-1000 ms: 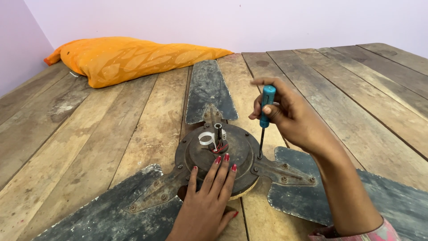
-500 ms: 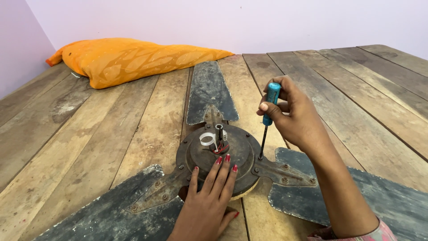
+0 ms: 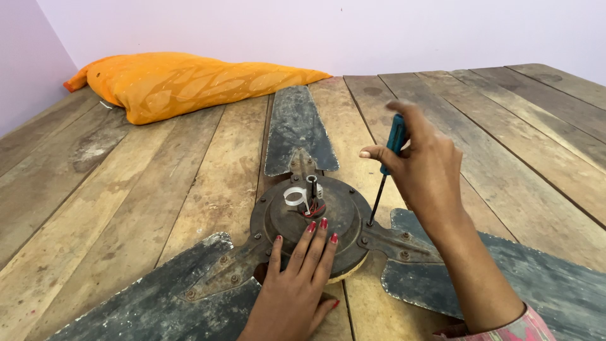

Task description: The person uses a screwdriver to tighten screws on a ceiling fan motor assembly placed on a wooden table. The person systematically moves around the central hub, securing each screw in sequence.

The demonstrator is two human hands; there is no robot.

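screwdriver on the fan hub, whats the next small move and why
Probably keep turning the screwdriver with the right hand: its tip sits at a screw on the motor hub's right rim, by the blade bracket, while the left hand lies flat on the hub, steadying it.

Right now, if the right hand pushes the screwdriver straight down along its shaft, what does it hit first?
The right hand holds the screwdriver tip-down at the rim of the fan motor housing, near the blade bracket. It would likely meet a screw or the metal there; exact contact is unclear.
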